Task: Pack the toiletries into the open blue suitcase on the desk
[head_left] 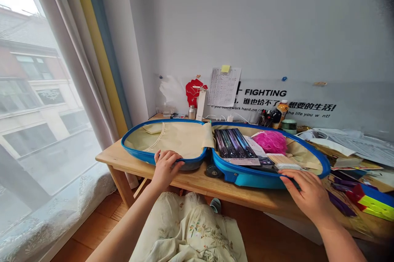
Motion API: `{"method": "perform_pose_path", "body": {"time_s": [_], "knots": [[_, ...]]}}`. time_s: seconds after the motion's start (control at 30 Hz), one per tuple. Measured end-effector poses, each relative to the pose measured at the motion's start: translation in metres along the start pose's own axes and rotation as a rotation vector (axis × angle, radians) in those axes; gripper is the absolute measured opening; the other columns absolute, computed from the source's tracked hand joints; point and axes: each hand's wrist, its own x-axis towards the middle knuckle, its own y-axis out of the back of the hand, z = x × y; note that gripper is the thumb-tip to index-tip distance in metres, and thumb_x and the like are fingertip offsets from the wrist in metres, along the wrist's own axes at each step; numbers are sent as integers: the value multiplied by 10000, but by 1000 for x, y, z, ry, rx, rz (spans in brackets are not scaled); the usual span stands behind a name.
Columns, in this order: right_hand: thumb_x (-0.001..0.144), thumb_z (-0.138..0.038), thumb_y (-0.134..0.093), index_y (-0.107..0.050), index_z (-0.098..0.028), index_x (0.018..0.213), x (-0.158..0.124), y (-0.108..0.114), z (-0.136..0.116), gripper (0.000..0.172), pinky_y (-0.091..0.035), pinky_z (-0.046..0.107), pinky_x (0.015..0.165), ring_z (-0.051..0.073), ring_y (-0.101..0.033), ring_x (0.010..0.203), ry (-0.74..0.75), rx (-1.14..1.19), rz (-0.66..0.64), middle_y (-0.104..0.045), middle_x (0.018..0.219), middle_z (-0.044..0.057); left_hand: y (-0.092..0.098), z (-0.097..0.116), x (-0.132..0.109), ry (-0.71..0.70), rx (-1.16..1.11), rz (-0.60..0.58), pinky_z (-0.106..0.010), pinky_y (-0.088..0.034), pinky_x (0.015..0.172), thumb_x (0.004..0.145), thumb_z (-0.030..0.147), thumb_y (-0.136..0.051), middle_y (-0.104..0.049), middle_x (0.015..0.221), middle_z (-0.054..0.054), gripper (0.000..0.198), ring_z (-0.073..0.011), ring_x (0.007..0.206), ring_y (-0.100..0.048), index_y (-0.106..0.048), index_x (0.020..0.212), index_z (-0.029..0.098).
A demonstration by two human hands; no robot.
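Note:
A blue suitcase (258,180) lies opened flat on the wooden desk, its two halves side by side. My left hand (166,167) is closed over the near rim of the left half, fingers inside and thumb outside. That half has a beige lining (181,139) with an elastic pocket. My right hand (304,188) grips the near rim of the right half, close to its right end. Inside this half lie several dark patterned packets (235,143), a bright pink shredded bundle (271,142) and a pack of thin wooden sticks (281,161).
Papers (353,143) and a yellow, blue and red item (375,202) crowd the right of the wooden desk (117,153). Behind the suitcase stand an orange-labelled bottle (280,114), a green jar (289,125) and a white lamp (201,105). A curtained window is at left.

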Motion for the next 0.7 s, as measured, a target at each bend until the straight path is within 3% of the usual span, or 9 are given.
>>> {"method": "perform_pose_path", "body": {"time_s": [0.1, 0.23, 0.33, 0.43, 0.57, 0.7], "knots": [[913, -679, -378, -656, -268, 718, 6, 15, 9, 534, -481, 391, 765, 236, -688, 791, -160, 44, -47, -737, 792, 43, -12, 19, 1, -16, -25, -12, -495, -232, 1122, 976, 342, -510, -725, 966, -17, 203, -236, 1052, -592, -692, 900, 293], [866, -714, -399, -673, -260, 817, 32, 31, 13, 533, -483, 358, 699, 252, -677, 860, -389, 89, -145, -741, 896, 82, -26, 40, 2, -27, -60, -29, -495, -214, 1133, 978, 321, -520, -721, 970, -10, 184, -229, 1067, -593, -689, 912, 292], [846, -642, -470, -672, -230, 898, 59, 30, 22, 461, -460, 340, 671, 252, -663, 868, -490, 34, -254, -730, 998, 120, -33, 52, 3, -41, -66, -55, -505, -213, 1141, 982, 307, -507, -725, 987, -15, 193, -225, 1063, -599, -693, 933, 292], [819, -607, -545, -660, -187, 949, 85, 17, 38, 455, -440, 337, 653, 247, -659, 791, -523, -45, -448, -726, 965, 152, -33, 56, 0, -96, -57, -67, -495, -244, 1139, 993, 293, -465, -720, 1116, -27, 234, -224, 1112, -592, -690, 1055, 307], [740, -705, -612, -671, -146, 900, 103, -7, 56, 584, -395, 321, 589, 194, -590, 568, -517, -49, -584, -688, 720, 125, -25, 34, -4, -154, -26, -25, -467, -302, 1128, 1000, 298, -399, -658, 1308, -46, 341, -239, 1244, -539, -640, 1242, 313], [739, -714, -613, -679, -141, 883, 107, -28, 58, 594, -416, 302, 606, 169, -595, 558, -477, 17, -634, -690, 716, 111, -11, -20, -4, -63, 44, 57, -511, -266, 1166, 996, 344, -381, -658, 1307, -58, 366, -265, 1272, -526, -641, 1251, 310]]}}
